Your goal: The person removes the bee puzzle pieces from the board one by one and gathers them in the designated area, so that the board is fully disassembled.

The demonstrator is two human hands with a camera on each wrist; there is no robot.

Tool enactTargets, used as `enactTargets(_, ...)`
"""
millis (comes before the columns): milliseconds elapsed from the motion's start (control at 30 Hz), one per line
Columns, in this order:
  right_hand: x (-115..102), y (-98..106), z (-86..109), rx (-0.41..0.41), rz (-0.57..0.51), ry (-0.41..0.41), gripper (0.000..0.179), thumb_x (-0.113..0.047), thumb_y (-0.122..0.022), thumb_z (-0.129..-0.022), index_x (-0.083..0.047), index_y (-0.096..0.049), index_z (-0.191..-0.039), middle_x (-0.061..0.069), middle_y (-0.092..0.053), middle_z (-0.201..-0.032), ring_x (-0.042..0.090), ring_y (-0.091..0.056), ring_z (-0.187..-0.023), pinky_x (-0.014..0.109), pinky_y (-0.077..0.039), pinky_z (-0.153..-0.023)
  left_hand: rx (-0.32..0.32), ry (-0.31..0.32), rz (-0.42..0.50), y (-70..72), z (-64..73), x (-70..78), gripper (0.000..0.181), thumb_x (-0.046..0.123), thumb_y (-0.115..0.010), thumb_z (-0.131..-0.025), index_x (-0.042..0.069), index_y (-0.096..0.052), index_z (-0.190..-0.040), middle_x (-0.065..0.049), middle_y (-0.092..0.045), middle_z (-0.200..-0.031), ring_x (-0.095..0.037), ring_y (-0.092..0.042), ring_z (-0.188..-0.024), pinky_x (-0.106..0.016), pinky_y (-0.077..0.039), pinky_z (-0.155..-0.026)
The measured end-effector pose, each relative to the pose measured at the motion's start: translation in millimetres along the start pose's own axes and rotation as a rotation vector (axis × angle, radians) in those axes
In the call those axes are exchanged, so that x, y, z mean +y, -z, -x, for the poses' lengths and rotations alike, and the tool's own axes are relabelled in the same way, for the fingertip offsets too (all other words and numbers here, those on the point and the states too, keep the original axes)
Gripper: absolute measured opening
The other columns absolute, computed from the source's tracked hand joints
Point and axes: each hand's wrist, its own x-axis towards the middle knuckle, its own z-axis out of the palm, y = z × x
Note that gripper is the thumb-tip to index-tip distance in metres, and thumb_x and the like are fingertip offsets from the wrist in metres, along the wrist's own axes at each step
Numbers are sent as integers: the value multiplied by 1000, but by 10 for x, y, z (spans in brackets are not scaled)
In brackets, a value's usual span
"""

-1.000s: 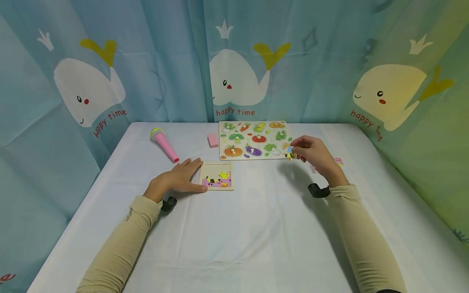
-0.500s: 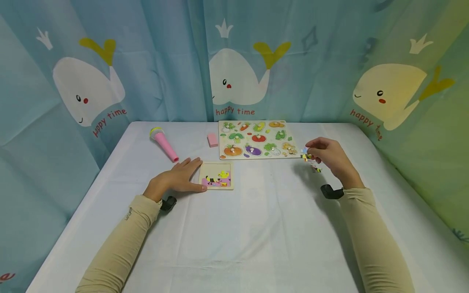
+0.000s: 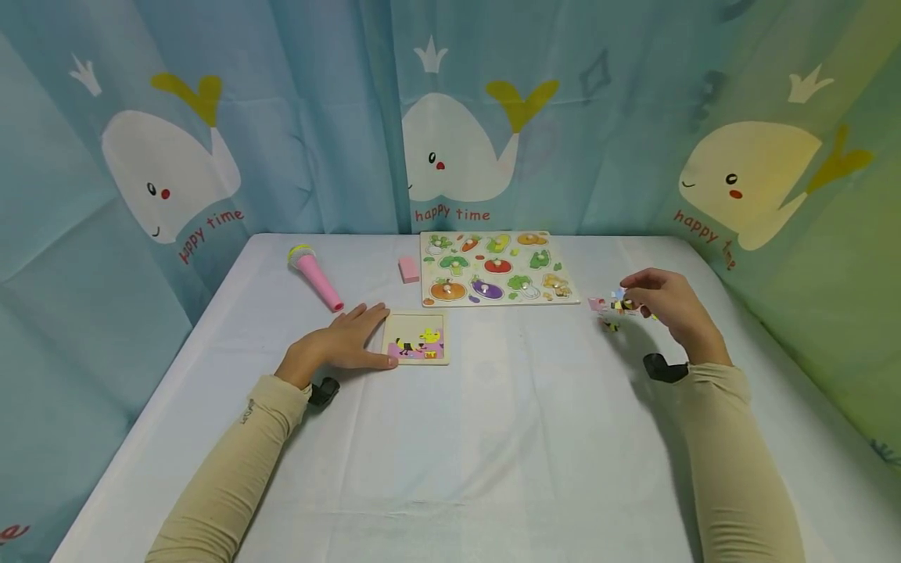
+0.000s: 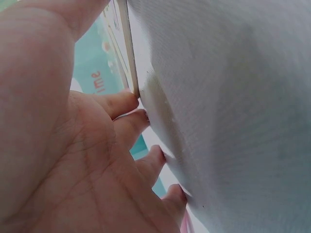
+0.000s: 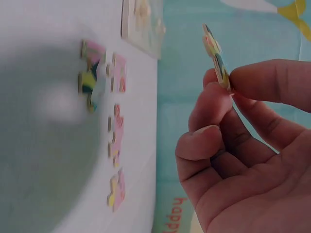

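My left hand (image 3: 341, 342) lies beside a small square wooden puzzle tray (image 3: 415, 319), its thumb and index finger touching the left edge. Pink, yellow and black pieces fill the tray's lower part; bare wood shows above. In the left wrist view the fingers (image 4: 127, 127) are spread, tips down at the white cloth. My right hand (image 3: 672, 309) pinches a jigsaw piece (image 5: 216, 58) between thumb and fingertips, raised over the table. Below it lie several loose jigsaw pieces (image 5: 92, 75), mostly pink with yellow and black; in the head view the hand partly covers them.
A vegetable peg puzzle board (image 3: 464, 303) lies at the back middle, with a pink block (image 3: 408, 270) at its left. A pink toy microphone (image 3: 317, 277) lies at the back left. A whale-print curtain (image 3: 317, 156) surrounds the white table (image 3: 479, 453).
My right hand has moved right with the jigsaw piece, from the vegetable board's lower right corner to over the loose pieces. The left hand and the tray have stayed put.
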Motion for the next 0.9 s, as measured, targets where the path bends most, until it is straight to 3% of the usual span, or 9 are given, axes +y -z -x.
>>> enactTargets(267, 165, 108, -2, -29, 45, -85, 37, -14, -56, -109, 12, -56, -135, 0, -67, -101, 15, -61, -85, 28, -53, -72, 2, 2, -4, -10, -2, -6, 105, 56, -72, -97, 0, -20, -170, -19, -14, -177, -43, -4, -163, -60, -4, -129)
enactTargets(567, 303, 145, -16, -47, 101, -107, 35, -13, -58, -107, 13, -59, -132, 3, -67, -92, 18, -60, -83, 32, -51, -68, -1, 3, 3, 8, 8, -9, 105, 55, -71, -97, 0, -19, -170, -20, -13, -177, -42, -3, -163, -60, -3, -129)
enactTargets(900, 412, 133, -48, -110, 148, -192, 33, -10, -56, -109, 12, -58, -132, 21, -59, -119, 30, -52, -96, 37, -47, -77, -1, -14, -17, 10, -24, -21, 105, 56, -71, -98, -1, -19, -170, -20, -13, -177, -43, -4, -163, -59, -5, -129)
